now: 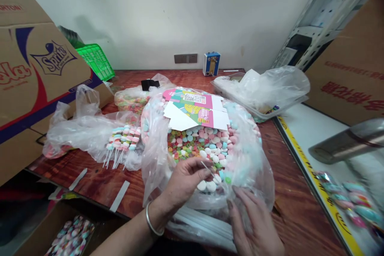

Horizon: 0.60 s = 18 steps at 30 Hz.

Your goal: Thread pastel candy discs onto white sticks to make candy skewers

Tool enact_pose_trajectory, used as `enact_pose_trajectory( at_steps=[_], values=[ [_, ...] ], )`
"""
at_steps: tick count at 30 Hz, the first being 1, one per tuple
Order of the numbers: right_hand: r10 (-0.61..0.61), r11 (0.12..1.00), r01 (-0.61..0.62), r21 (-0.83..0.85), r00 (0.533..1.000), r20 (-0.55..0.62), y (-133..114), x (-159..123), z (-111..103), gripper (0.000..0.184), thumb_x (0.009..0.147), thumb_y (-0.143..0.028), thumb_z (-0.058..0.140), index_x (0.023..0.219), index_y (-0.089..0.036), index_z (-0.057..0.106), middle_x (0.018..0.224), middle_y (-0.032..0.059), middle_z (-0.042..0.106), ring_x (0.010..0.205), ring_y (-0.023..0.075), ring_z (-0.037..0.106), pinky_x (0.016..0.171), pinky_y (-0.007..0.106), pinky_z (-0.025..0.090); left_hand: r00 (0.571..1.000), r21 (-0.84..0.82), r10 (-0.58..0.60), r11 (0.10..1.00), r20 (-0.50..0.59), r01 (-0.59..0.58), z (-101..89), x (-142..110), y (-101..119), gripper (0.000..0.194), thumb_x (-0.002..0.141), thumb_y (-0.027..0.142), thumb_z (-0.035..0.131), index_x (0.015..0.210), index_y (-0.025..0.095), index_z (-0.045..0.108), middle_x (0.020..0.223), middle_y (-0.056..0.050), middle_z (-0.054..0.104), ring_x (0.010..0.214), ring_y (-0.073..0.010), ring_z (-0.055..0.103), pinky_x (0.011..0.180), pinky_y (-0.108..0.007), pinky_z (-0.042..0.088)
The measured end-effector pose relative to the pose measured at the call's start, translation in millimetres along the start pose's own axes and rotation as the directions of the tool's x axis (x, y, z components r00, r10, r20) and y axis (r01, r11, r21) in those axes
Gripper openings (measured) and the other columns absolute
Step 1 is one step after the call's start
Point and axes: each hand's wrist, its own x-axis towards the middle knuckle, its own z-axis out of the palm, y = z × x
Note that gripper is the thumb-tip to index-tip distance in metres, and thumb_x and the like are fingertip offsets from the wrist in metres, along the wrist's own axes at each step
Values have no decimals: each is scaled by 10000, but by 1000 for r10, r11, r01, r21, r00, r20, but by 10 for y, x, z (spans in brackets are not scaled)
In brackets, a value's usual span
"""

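My left hand point(187, 180), with a silver bangle on its wrist, pinches a thin white lollipop stick point(207, 167) over an open plastic bag of candies. My right hand point(255, 220) is slightly blurred at the bag's near right edge, thumb and fingers apart, close to a green candy point(228, 180). Inside the bag are pink, white and blue candies point(210, 144) and small ring candies point(183, 152). Below the hands lies a bundle of white sticks point(204, 224) in clear plastic. Printed card pieces point(198, 110) rest on the candies.
Finished candy skewers point(123, 140) lie on a plastic bag at left. A Sprite carton point(45, 56), green basket point(96, 62) and blue box point(211, 64) stand farther back. At right are a plastic tub point(261, 104) and steel flask point(348, 140); a candy-filled box point(72, 236) sits lower left.
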Motion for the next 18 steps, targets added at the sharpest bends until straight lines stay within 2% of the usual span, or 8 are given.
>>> enact_pose_trajectory(
  at_steps=[3, 7, 9, 10, 12, 14, 16, 18],
  values=[
    [247, 956, -237, 174, 968, -37, -60, 27, -69, 228, 872, -361, 587, 1018, -233, 708, 1022, 99, 705, 941, 254, 657, 852, 393, 528, 953, 95, 301, 950, -29, -298, 17, -63, 34, 65, 801, 192, 692, 857, 212, 718, 859, -36, 726, 819, -163, 678, 777, -299, 544],
    [526, 471, -612, 636, 773, 354, -143, 217, -51, 403, 859, -533, 540, 1023, -198, 694, 846, 89, 729, 700, 210, 681, 559, 304, 549, 698, 271, 473, 686, 539, -675, 151, -228, -34, 263, 860, 83, 562, 1014, 232, 714, 957, -79, 743, 981, -198, 672, 925, -359, 508],
    [608, 306, -591, 746, 725, 325, -107, 319, -59, 380, 824, -530, 590, 997, -202, 674, 781, 60, 713, 659, 188, 666, 538, 291, 535, 553, 317, 408, 515, 727, -796, 175, -222, -134, 349, 886, 87, 513, 1182, 219, 642, 1090, -104, 716, 1106, -209, 623, 999, -375, 461],
    [650, 288, -561, 776, 710, 272, -63, 361, -78, 354, 819, -515, 606, 995, -212, 661, 735, 29, 692, 623, 167, 648, 524, 276, 521, 546, 372, 399, 435, 737, -820, 161, -177, -187, 378, 897, 89, 491, 1237, 210, 602, 1135, -111, 697, 1134, -208, 603, 1004, -373, 454],
    [697, 393, -540, 744, 703, 142, 59, 435, -128, 337, 829, -495, 606, 1017, -220, 654, 661, -20, 634, 544, 126, 591, 483, 236, 475, 653, 569, 438, 324, 618, -756, 88, -5, -275, 388, 907, 81, 455, 1260, 193, 570, 1161, -114, 672, 1119, -202, 590, 964, -359, 471],
    [622, 641, -552, 533, 780, 60, 179, 515, -145, 349, 849, -484, 581, 1025, -198, 676, 690, -7, 638, 571, 128, 588, 501, 233, 465, 790, 792, 457, 253, 409, -556, -9, 231, -321, 340, 900, 68, 442, 1183, 167, 602, 1140, -121, 654, 1082, -213, 576, 926, -371, 479],
    [410, 883, -421, 205, 907, 98, 248, 622, -79, 336, 871, -447, 531, 964, -173, 702, 828, 53, 691, 750, 181, 641, 628, 273, 502, 862, 908, 394, 134, 319, -397, -80, 455, -328, 258, 881, 74, 475, 1067, 150, 637, 1090, -122, 647, 1056, -238, 555, 911, -406, 472],
    [255, 966, -258, -8, 948, 191, 249, 749, 75, 287, 894, -341, 472, 971, -176, 694, 917, 68, 684, 849, 193, 635, 727, 295, 483, 895, 942, 324, 31, 306, -333, -103, 605, -310, 160, 857, 93, 523, 941, 151, 647, 990, -106, 654, 1007, -251, 551, 887, -425, 465]
  ],
)
